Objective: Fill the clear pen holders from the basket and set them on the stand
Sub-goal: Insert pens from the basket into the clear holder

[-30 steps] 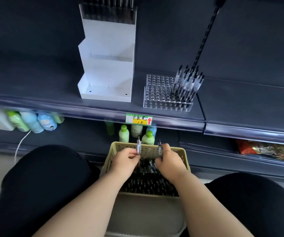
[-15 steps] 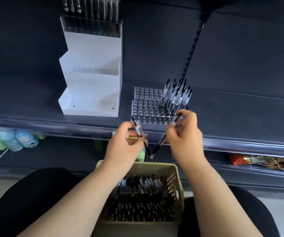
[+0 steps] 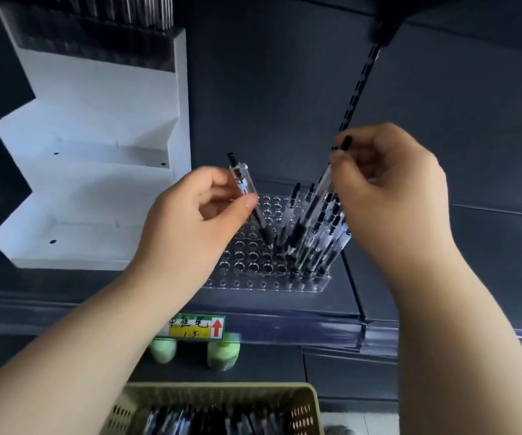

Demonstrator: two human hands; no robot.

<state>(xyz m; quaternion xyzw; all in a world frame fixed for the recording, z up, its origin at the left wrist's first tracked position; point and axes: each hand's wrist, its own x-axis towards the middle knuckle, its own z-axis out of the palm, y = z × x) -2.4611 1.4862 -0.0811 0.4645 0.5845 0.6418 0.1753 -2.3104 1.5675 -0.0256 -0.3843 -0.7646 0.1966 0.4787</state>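
Two hands, one pen each. Left hand pinches clear-barrelled black-tipped pen, tip down on the hole grid of the one clear perforated pen holder on dark shelf. Right hand pinches second clear pen above the clustered pens at holder's 3 o'clock; count unreadable. One white stepped stand at holder's 9 o'clock. One beige perforated basket at 6 o'clock, cut off by frame edge. Two blurred green bottle tops.

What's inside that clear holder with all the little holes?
Pens stand packed in the right-hand holes of the clear pen holder; the visible holes on its left are empty. The right hand covers the far right corner, hiding that part.
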